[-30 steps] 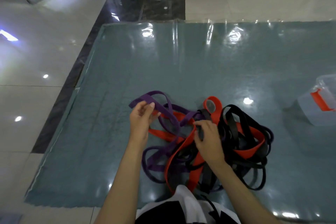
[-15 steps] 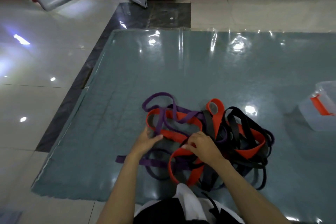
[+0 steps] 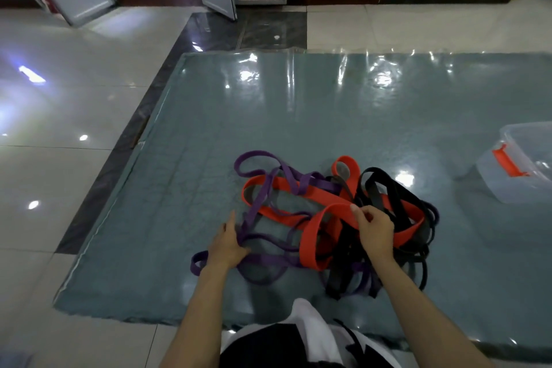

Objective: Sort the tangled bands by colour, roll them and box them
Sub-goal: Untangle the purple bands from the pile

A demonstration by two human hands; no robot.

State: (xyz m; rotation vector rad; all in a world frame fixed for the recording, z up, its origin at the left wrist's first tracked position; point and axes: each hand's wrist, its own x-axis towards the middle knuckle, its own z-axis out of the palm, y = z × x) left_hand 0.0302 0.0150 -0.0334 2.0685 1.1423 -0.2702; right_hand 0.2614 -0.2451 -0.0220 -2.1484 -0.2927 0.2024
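Right hand (image 3: 375, 228): we see its thumb and fingers curled, pinching a flat orange band (image 3: 313, 198) where that band crosses the middle of the tangle.
Left hand (image 3: 227, 243): fingers lie fairly straight, resting on a thin purple band (image 3: 286, 177) at the left edge of the pile — we cannot tell whether it grips.
Orange band: broad, flat, matte strap, looping in wide curves.
Purple band: narrower ribbon, its loops spread to the left and far side.
Black bands (image 3: 378, 188): dark flat straps bunched on the right, woven through the orange.
Mat (image 3: 298, 116): grey-blue sheet on the floor, glossy and slightly wrinkled, carrying the whole tangle.
Box (image 3: 521, 176): clear plastic tub with an orange latch — well apart, at the mat's right side.
Floor (image 3: 74, 116): shiny pale tiles with a dark stone strip.
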